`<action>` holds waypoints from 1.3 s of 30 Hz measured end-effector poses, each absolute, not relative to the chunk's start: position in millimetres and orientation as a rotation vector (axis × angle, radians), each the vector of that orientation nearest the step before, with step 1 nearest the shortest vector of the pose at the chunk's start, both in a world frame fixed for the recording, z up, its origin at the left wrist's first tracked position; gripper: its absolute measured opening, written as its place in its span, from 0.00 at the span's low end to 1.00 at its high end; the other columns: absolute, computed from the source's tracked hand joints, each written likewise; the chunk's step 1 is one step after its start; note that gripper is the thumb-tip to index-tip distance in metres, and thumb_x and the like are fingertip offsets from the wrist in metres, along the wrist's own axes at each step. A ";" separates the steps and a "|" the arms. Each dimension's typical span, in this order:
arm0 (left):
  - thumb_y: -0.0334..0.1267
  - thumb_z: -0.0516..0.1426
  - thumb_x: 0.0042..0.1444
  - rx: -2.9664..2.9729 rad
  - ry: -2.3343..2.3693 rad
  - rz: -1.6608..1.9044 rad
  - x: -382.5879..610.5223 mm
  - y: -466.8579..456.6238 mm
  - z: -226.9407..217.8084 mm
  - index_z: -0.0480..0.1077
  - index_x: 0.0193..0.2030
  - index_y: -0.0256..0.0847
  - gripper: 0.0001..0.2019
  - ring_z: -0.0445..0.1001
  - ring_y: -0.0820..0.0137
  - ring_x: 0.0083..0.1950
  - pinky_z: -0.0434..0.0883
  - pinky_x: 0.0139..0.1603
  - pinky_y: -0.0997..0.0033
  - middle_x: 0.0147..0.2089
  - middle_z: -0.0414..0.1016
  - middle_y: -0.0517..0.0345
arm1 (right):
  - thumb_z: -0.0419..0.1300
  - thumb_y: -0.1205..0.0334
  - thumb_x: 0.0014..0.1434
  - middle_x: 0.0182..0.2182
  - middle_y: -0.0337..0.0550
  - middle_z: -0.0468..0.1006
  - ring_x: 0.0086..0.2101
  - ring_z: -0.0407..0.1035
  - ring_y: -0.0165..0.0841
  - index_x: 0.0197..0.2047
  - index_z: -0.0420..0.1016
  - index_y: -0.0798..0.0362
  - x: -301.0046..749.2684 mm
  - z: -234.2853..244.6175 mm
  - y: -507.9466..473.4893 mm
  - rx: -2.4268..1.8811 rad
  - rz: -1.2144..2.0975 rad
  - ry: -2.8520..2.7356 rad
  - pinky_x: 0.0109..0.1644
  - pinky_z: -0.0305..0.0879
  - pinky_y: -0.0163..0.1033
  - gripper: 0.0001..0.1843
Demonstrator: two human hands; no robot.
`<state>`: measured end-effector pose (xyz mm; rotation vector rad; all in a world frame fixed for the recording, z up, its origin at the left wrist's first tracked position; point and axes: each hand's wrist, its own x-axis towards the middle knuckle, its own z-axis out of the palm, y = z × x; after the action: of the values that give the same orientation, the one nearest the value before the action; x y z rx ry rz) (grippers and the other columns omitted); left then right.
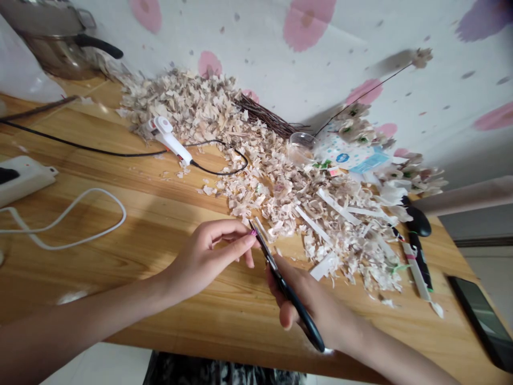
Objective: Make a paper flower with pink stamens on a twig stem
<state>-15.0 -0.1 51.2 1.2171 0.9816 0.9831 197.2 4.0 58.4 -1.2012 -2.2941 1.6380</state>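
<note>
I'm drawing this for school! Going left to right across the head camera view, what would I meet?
white power strip → white cable → left hand → black-handled scissors → smartphone

This looks like a home workroom, with a steel cooking pot (56, 48) on a wooden table (100, 256), pink-spotted wallpaper (401, 69) and a power strip (24, 179).

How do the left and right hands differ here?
The right hand wraps round the black-handled scissors, while the left hand holds no tool and pinches a thin pale strip at the blades. The left hand's fingers are extended towards the blades; the right hand's are curled round the handles. Both are bare and held above the wooden table.
</note>
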 end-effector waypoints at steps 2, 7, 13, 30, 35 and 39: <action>0.37 0.54 0.61 1.213 0.979 0.983 -15.3 -0.2 51.8 0.73 0.34 0.38 0.09 0.70 0.78 0.31 0.65 0.34 0.80 0.26 0.75 0.61 | 0.54 0.33 0.54 0.22 0.33 0.62 0.22 0.56 0.27 0.33 0.58 0.52 197.3 57.3 4.0 -1.210 1.652 -2.260 0.26 0.55 0.32 0.28; 0.37 0.54 0.62 1.195 0.973 0.973 -15.7 -0.5 53.2 0.73 0.33 0.38 0.09 0.71 0.76 0.31 0.66 0.34 0.78 0.26 0.74 0.60 | 0.59 0.50 0.57 0.19 0.31 0.64 0.19 0.60 0.26 0.32 0.58 0.52 198.5 52.9 1.3 -1.253 1.758 -2.123 0.23 0.54 0.30 0.16; 0.38 0.54 0.61 1.198 0.968 0.919 -15.6 -0.1 53.4 0.74 0.36 0.38 0.09 0.73 0.74 0.33 0.67 0.35 0.78 0.29 0.77 0.58 | 0.53 0.42 0.58 0.21 0.35 0.67 0.19 0.62 0.28 0.33 0.58 0.51 215.9 50.9 -1.1 -1.381 1.650 -2.011 0.22 0.59 0.32 0.20; 0.39 0.58 0.58 1.441 1.031 0.863 17.2 -27.8 99.4 0.74 0.37 0.38 0.07 0.79 0.69 0.40 0.75 0.44 0.74 0.39 0.81 0.51 | 0.57 0.54 0.60 0.32 0.47 0.76 0.31 0.71 0.38 0.34 0.66 0.54 276.6 27.1 -31.6 -1.435 0.681 -2.694 0.33 0.60 0.37 0.11; 0.42 0.59 0.57 1.452 1.277 0.955 10.7 -46.6 116.6 0.73 0.37 0.39 0.08 0.78 0.67 0.41 0.74 0.43 0.72 0.39 0.80 0.52 | 0.52 0.56 0.62 0.32 0.50 0.76 0.32 0.71 0.38 0.37 0.65 0.54 299.4 25.3 -5.1 -1.520 0.523 -2.533 0.34 0.60 0.37 0.10; 0.44 0.60 0.55 1.360 1.507 1.250 4.3 -58.7 122.7 0.72 0.35 0.43 0.07 0.76 0.68 0.36 0.74 0.35 0.73 0.34 0.77 0.59 | 0.48 0.51 0.64 0.30 0.47 0.76 0.28 0.70 0.37 0.39 0.60 0.53 327.8 28.9 -4.7 -1.635 0.542 -2.244 0.31 0.60 0.37 0.13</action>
<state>4.3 -58.7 122.7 1.3596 1.5070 1.2497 327.8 -4.7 28.9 -1.6346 -2.2443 0.5419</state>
